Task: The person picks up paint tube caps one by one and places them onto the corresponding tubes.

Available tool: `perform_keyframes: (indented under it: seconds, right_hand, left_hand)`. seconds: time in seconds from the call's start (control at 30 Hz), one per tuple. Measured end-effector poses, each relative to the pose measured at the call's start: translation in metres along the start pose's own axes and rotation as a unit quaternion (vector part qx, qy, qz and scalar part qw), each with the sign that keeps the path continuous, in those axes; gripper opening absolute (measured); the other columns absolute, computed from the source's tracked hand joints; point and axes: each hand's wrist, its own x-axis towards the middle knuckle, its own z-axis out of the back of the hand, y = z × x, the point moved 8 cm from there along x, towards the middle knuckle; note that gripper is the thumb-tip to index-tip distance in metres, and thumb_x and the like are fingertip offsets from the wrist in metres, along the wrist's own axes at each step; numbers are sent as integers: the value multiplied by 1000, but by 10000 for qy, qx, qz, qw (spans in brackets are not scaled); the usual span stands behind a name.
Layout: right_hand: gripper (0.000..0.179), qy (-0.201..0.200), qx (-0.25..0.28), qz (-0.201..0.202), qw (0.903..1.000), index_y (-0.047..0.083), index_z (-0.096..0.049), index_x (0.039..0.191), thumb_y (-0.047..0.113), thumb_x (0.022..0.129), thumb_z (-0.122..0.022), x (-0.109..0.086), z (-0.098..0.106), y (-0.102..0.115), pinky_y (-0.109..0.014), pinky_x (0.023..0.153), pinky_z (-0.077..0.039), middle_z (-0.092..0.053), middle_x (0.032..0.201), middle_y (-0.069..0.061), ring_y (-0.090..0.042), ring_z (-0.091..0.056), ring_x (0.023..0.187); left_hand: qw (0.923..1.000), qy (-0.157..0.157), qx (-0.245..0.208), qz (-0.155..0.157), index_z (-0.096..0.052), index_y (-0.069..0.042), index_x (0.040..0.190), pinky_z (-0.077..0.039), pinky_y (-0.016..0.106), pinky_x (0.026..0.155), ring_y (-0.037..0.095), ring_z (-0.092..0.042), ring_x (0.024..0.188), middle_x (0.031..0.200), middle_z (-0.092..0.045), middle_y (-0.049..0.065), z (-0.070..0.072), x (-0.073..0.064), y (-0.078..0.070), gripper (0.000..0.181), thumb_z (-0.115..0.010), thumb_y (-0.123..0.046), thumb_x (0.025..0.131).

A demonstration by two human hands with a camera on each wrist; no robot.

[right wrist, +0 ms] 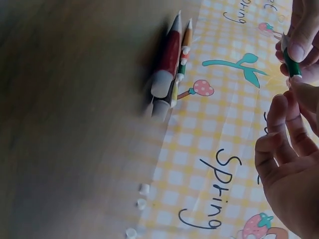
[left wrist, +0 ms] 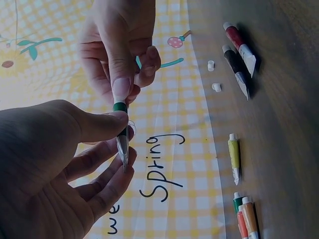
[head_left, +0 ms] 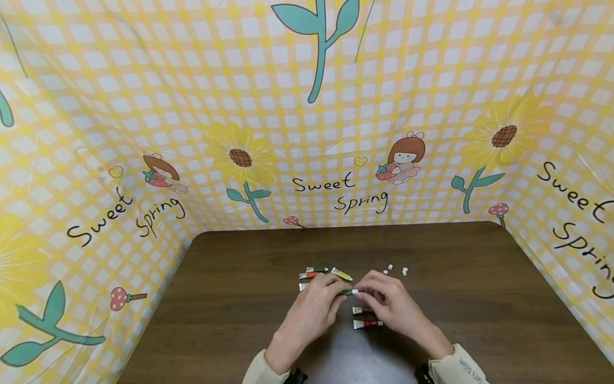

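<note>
Between the two hands is a small green paint tube [right wrist: 291, 63] with a silvery crimped end. My left hand [head_left: 312, 306] pinches its body between thumb and fingers. The thumb and fingertips of my right hand [head_left: 398, 306] pinch the tube's white cap end [head_left: 355, 292], and in the left wrist view they cover most of it. Both hands are raised over the table. On the tabletop below and beside the right hand lie a dark red tube [head_left: 368, 324] and a black tube [head_left: 361, 310], partly hidden by that hand.
Beyond the left hand lie a yellow tube [head_left: 341, 274], another green tube [head_left: 316, 270], an orange-red tube [head_left: 308, 276] and an ochre tube [left wrist: 250, 216]. Several small white caps [head_left: 405, 271] sit past the right hand. A checked cloth [head_left: 307, 210] walls the brown table [head_left: 230, 314].
</note>
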Motion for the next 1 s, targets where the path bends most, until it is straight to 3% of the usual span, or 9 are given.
perform_keyframes:
  seconds: [0.13,0.23,0.6,0.9,1.0]
  right_hand:
    - [16,175,-435,90,9989,16,-78,112,5,101,-73,-2,-2,2,-21,75,-56,-72,105,2,-5,-66,89]
    - [16,247,-668,40,9975,17,-78,112,6,101,-73,-2,-3,2,-16,77,-53,-70,107,7,-3,-66,90]
    - [14,262,-1265,248,9913,17,-78,107,6,101,-73,-1,-5,10,-11,71,-49,-66,102,11,3,-58,80]
    - [15,253,-1522,440,9870,15,-80,106,3,97,-77,0,-5,13,-11,69,-47,-65,101,10,4,-54,78]
    - [16,226,-1419,297,9892,16,-81,105,3,96,-78,-2,-3,9,-11,68,-47,-66,100,11,5,-55,77]
  left_hand:
    - [10000,7,-24,17,-79,-16,115,-60,34,94,16,-69,108,115,-73,-2,0,-1,1,15,-75,-12,101]
    - [10000,4,-35,-3,-78,-17,115,-60,34,94,16,-69,108,116,-73,-3,0,-1,0,15,-76,-12,100]
    - [9998,11,-185,13,-78,-16,113,-61,33,93,15,-69,110,116,-73,-2,0,-2,0,15,-77,-12,99]
    - [9996,27,-275,82,-79,-16,112,-61,33,92,16,-70,108,114,-74,-1,-3,-1,2,14,-78,-12,98]
    - [9996,127,-239,122,-79,-16,113,-60,33,92,16,-70,109,116,-74,-1,-8,-1,2,14,-77,-13,99]
